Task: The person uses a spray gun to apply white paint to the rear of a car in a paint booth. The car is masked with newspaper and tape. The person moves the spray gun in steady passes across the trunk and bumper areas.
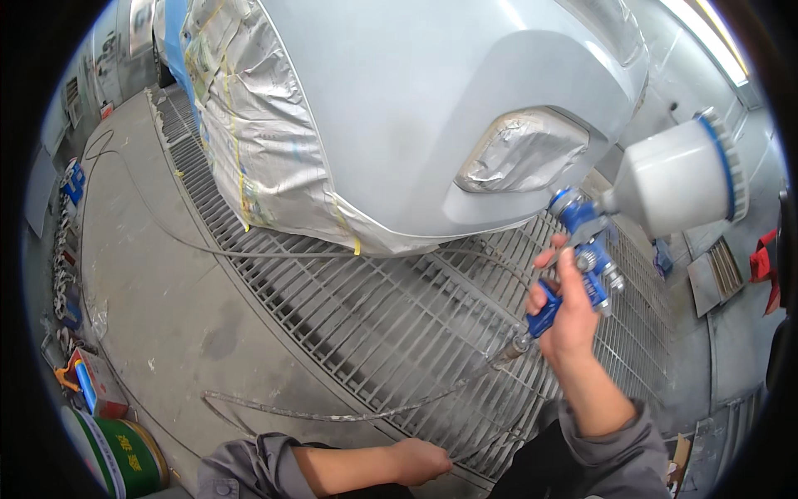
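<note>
My right hand (573,312) is wrapped round the handle of a blue spray gun (582,233), raised at the right beside a car bumper. A white paint cup (677,179) with a blue-rimmed lid sits tilted on the gun. From the handle's base an air hose (357,414) runs left and loops back toward my left forearm. Low in front of me, my left hand (420,461) is closed on the hose, which shows again past the knuckles. The pale grey bumper (399,108) has a foil-like cover (528,150) over its lamp recess.
Masking sheet (258,125) with yellow tape covers the car's side. Floor grating (349,316) lies under the car, and more hose (166,229) trails across the floor. A green bucket (125,453) and a box (100,387) stand at the lower left. Panels (715,274) lie at the right.
</note>
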`<act>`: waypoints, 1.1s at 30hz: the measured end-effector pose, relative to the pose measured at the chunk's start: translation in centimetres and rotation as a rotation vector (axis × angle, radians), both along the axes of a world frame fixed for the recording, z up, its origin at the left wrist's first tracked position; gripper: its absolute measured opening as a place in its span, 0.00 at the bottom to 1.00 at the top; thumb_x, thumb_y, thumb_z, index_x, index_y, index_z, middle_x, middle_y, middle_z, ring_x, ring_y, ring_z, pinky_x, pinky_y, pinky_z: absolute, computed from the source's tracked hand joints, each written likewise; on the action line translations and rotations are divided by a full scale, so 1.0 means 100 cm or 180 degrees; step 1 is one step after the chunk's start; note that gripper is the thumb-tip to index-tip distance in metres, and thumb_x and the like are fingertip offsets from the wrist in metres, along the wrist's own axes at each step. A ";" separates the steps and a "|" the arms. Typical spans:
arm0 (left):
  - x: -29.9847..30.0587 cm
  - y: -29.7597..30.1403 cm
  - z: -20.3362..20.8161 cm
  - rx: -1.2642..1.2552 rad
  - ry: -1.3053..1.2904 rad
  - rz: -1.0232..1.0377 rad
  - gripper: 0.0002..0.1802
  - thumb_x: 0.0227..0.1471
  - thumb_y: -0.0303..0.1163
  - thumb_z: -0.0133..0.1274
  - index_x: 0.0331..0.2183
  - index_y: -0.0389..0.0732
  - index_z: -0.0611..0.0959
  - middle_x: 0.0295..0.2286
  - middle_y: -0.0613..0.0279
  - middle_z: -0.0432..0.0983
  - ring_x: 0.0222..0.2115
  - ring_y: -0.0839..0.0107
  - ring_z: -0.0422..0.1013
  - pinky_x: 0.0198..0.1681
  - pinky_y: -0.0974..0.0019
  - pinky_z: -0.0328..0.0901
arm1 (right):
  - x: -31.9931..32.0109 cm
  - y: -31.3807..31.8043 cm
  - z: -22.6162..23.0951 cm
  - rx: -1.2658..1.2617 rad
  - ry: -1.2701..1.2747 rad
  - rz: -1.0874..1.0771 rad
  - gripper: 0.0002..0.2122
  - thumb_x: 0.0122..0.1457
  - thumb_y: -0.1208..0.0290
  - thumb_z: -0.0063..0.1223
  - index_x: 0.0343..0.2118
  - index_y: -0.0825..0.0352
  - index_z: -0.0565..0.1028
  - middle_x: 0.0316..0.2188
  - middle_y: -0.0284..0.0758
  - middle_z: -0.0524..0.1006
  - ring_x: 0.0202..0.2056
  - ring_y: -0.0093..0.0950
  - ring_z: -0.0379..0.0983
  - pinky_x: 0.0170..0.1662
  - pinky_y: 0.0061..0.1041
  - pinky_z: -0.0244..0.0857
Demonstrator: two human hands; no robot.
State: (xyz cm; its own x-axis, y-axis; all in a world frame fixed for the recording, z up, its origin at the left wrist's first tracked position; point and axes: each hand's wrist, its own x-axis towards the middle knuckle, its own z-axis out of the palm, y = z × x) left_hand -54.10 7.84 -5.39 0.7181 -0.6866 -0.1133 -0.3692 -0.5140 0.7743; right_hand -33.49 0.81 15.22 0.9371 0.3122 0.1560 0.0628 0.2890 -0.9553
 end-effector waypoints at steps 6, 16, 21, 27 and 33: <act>0.002 0.016 -0.020 0.0152 -0.0103 0.0122 0.12 0.61 0.39 0.56 0.42 0.42 0.83 0.40 0.49 0.81 0.40 0.45 0.80 0.40 0.48 0.75 | 0.004 -0.002 0.041 0.0225 -0.0258 0.0039 0.16 0.74 0.59 0.49 0.58 0.60 0.70 0.39 0.29 0.76 0.23 0.18 0.64 0.26 0.21 0.59; 0.025 0.025 0.018 0.0612 0.0714 0.1096 0.16 0.57 0.34 0.57 0.46 0.45 0.87 0.37 0.46 0.84 0.38 0.44 0.79 0.41 0.47 0.73 | 0.049 0.003 0.039 0.1446 -0.0094 -0.0005 0.14 0.74 0.69 0.47 0.59 0.66 0.68 0.40 0.37 0.76 0.22 0.20 0.67 0.23 0.22 0.62; 0.043 0.020 0.039 0.0224 0.0454 0.1671 0.16 0.57 0.37 0.59 0.45 0.43 0.86 0.35 0.45 0.83 0.35 0.45 0.79 0.40 0.48 0.73 | 0.081 -0.006 0.026 0.1409 0.0017 -0.0094 0.13 0.75 0.65 0.47 0.57 0.64 0.71 0.38 0.33 0.76 0.19 0.18 0.64 0.22 0.19 0.58; 0.057 0.035 0.085 0.1139 0.1043 0.1978 0.17 0.62 0.40 0.59 0.49 0.44 0.84 0.45 0.51 0.82 0.41 0.51 0.80 0.42 0.54 0.76 | 0.117 -0.024 0.009 0.1371 0.0180 0.0072 0.15 0.73 0.63 0.51 0.56 0.66 0.71 0.36 0.34 0.75 0.19 0.18 0.65 0.21 0.19 0.59; 0.041 0.051 0.145 0.0838 0.0979 0.2864 0.12 0.61 0.35 0.61 0.45 0.44 0.86 0.33 0.54 0.85 0.33 0.51 0.81 0.40 0.56 0.77 | 0.143 -0.029 -0.006 0.1463 0.0133 -0.0034 0.18 0.68 0.69 0.57 0.56 0.75 0.72 0.35 0.40 0.78 0.18 0.19 0.65 0.20 0.19 0.59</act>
